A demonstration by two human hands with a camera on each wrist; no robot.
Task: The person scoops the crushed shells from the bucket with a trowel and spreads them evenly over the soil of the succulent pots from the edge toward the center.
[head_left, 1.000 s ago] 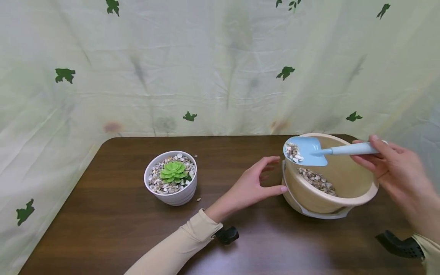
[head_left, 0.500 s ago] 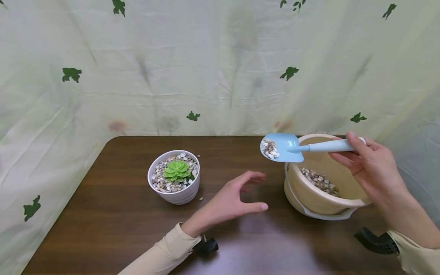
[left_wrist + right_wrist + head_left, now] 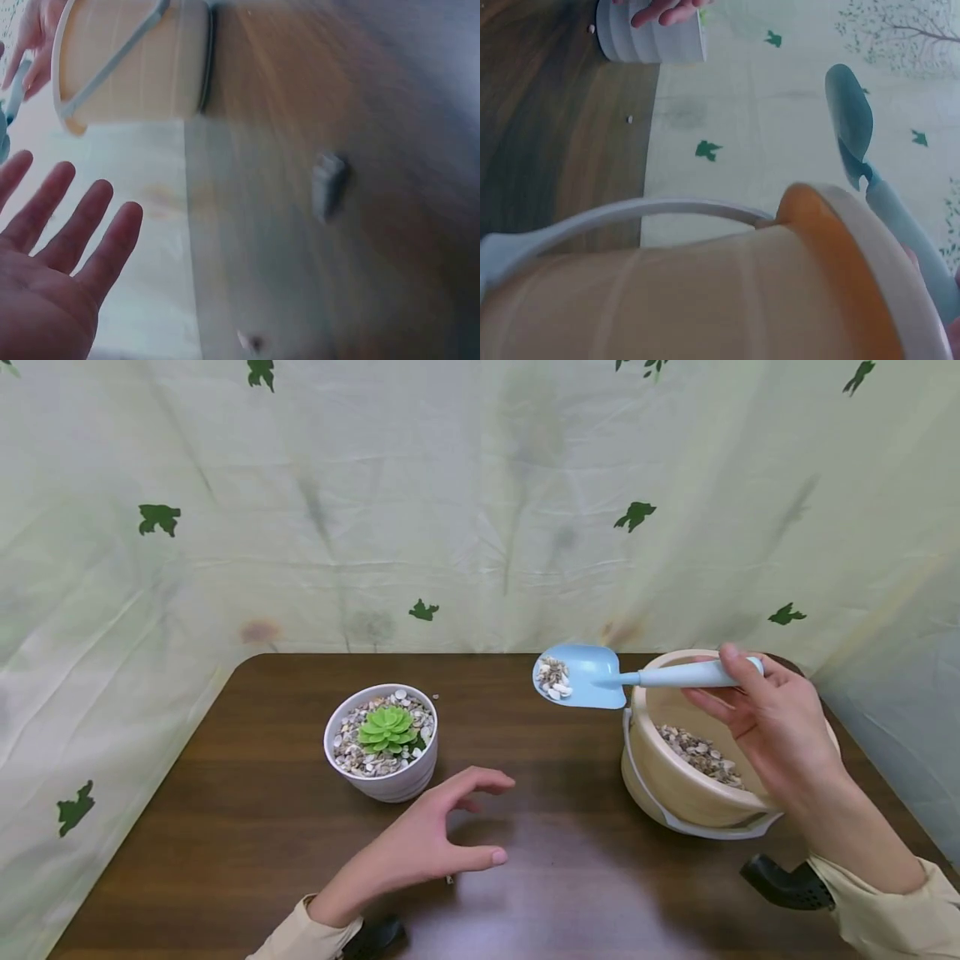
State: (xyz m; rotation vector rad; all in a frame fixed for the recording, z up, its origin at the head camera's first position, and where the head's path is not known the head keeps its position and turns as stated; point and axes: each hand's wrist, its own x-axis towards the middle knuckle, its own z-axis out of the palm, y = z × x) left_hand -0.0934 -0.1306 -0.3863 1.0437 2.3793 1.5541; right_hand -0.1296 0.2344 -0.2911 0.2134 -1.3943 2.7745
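Note:
My right hand [image 3: 780,727] grips the handle of a light blue garden trowel [image 3: 600,681], held level with small pebbles [image 3: 554,678] on its blade. The blade has passed the left rim of a beige bucket [image 3: 675,793], and the hand is above the bucket's opening. More pebbles [image 3: 701,756] lie inside. My left hand [image 3: 412,847] hovers over the table with its fingers spread and loosely bent, holding nothing. Just beyond it stands a white pot [image 3: 397,781] of pebbles around a green succulent [image 3: 387,730].
A brown wooden table [image 3: 247,827] carries the pot and bucket. Stray pebbles lie near the pot, one of them a small pebble [image 3: 629,119] in the right wrist view. A pale curtain [image 3: 465,510] with green leaf shapes hangs behind. The bucket's grey carrying handle [image 3: 652,802] hangs down its side.
The trowel with its pebbles has moved left, from above the bucket to beyond its rim. My left hand has drawn away from the bucket, leftward and nearer to me.

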